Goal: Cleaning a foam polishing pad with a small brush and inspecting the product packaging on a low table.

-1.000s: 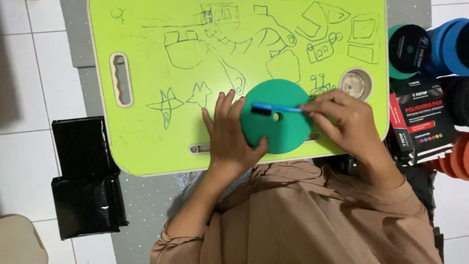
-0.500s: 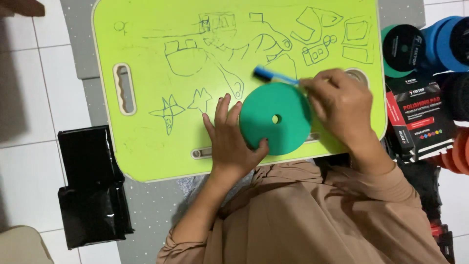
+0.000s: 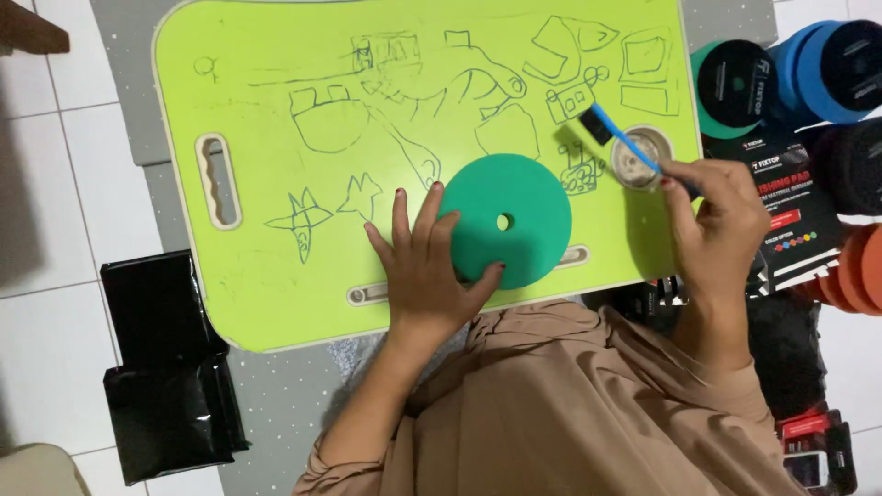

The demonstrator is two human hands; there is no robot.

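On the lime-green desk [image 3: 276, 276], one green foam disc [image 3: 514, 230] is lying under the left hand [image 3: 423, 271], whose spread fingers are pressing its edge. The right hand [image 3: 717, 230] is gripping one blue-handled brush [image 3: 620, 138]. Several round pads [image 3: 735, 87] are sitting cut off at the right edge.

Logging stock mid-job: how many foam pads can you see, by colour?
Green pads: 2
Blue pads: 2
Orange pads: 2 at least, cut by the frame edge
Total: 6
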